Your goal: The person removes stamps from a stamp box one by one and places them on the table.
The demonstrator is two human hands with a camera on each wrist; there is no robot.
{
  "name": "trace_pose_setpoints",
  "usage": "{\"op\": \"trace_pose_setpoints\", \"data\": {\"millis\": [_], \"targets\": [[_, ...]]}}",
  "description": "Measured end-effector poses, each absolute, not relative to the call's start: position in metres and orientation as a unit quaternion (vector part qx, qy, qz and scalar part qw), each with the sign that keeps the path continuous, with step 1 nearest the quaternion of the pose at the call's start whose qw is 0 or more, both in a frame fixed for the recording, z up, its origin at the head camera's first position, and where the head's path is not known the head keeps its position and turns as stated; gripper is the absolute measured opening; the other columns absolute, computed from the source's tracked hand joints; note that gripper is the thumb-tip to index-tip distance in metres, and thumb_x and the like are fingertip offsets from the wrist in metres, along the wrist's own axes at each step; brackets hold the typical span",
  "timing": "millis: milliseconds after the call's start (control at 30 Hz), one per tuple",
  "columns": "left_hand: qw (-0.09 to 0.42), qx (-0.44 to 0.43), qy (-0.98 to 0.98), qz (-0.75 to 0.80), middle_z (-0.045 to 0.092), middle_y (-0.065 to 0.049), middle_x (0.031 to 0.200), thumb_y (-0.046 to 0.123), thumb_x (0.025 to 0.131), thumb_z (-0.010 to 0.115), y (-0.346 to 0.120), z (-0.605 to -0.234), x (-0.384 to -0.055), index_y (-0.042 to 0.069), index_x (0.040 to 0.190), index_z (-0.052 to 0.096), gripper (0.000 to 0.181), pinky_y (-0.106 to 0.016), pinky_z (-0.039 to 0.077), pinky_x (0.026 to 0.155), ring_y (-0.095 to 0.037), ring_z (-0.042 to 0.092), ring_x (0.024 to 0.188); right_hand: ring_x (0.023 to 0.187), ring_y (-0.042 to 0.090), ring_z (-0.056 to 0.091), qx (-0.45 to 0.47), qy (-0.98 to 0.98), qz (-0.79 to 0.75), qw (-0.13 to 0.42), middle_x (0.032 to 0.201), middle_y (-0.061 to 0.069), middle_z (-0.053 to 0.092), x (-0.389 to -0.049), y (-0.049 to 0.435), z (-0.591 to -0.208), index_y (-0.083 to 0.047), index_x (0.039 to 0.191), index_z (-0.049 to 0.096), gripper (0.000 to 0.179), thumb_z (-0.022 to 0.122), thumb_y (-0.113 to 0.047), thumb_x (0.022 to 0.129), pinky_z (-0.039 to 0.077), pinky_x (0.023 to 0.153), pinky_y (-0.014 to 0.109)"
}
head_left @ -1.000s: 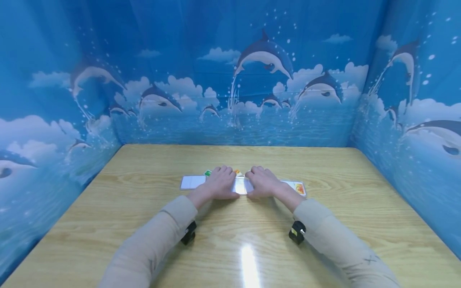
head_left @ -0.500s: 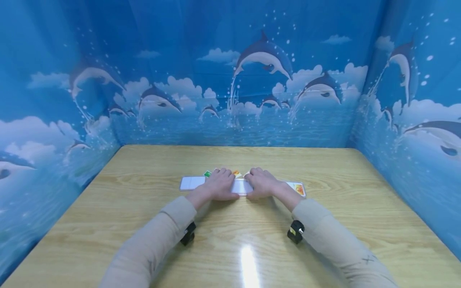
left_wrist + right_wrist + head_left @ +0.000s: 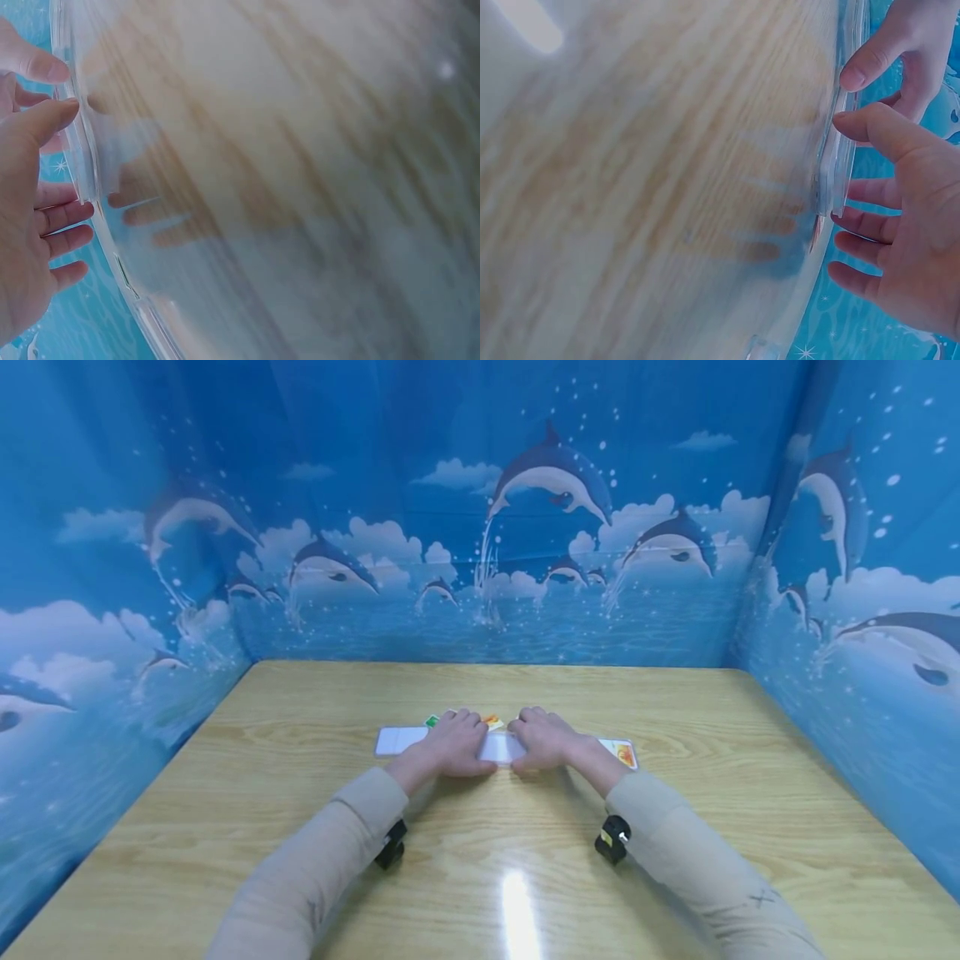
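Between my hands lies a flat white case with clear plastic edges (image 3: 501, 748), near the middle of the table. My left hand (image 3: 459, 745) grips its left part, thumb along the near edge and fingers over the far side. In the same way my right hand (image 3: 546, 739) holds its right part, the two thumbs close together. In the left wrist view the case's clear rim (image 3: 84, 161) shows between thumb and fingers. The right wrist view has the rim (image 3: 831, 165) likewise between my right thumb and fingers. My hands hide much of the case in the head view.
A white flat piece (image 3: 400, 741) lies left of my left hand. Right of my right hand, another carries an orange picture (image 3: 625, 754). Small cards, one green (image 3: 431, 721) and one orange (image 3: 492, 722), lie behind. Dolphin-printed curtains (image 3: 480, 610) enclose the wooden table (image 3: 480, 843).
The bright glare on the middle case has faded. Both hands keep their hold with only slight shifts, and the right forearm has drifted a little to the left.
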State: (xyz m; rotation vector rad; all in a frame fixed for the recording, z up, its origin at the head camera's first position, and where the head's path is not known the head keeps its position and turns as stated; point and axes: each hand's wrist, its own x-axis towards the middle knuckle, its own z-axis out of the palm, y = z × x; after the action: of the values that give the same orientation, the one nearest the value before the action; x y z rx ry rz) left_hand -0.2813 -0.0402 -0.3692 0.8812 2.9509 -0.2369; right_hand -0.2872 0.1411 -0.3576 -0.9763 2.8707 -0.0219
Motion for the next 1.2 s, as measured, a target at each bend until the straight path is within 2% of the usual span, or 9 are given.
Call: {"op": "trace_pose_setpoints", "data": {"millis": [867, 1200], "targets": [[0.048, 0.277, 0.956, -0.077, 0.051, -0.009, 0.121, 0.061, 0.084, 0.051, -0.0390, -0.3698, -0.2853, 0.006, 0.131, 0.048, 0.073, -0.043, 0.031, 0.102, -0.023, 0.045, 0.110, 0.098, 0.023, 0.046, -0.324, 0.943, -0.024, 0.068, 0.115, 0.011, 0.051, -0.2899, 0.1416, -0.3587, -0.002, 0.127, 0.052, 0.063, 0.069, -0.037, 0.077, 0.044, 0.078, 0.036], [0.045, 0.279, 0.955, -0.088, 0.051, -0.008, 0.120, 0.061, 0.084, 0.051, -0.0374, -0.3703, -0.2872, 0.005, 0.131, 0.048, 0.073, -0.042, 0.033, 0.100, -0.022, 0.045, 0.108, 0.099, 0.022, 0.046, -0.316, 0.945, -0.028, 0.078, 0.116, 0.011, 0.050, -0.2926, 0.1431, -0.3596, -0.002, 0.127, 0.051, 0.064, 0.069, -0.038, 0.078, 0.044, 0.078, 0.035]]}}
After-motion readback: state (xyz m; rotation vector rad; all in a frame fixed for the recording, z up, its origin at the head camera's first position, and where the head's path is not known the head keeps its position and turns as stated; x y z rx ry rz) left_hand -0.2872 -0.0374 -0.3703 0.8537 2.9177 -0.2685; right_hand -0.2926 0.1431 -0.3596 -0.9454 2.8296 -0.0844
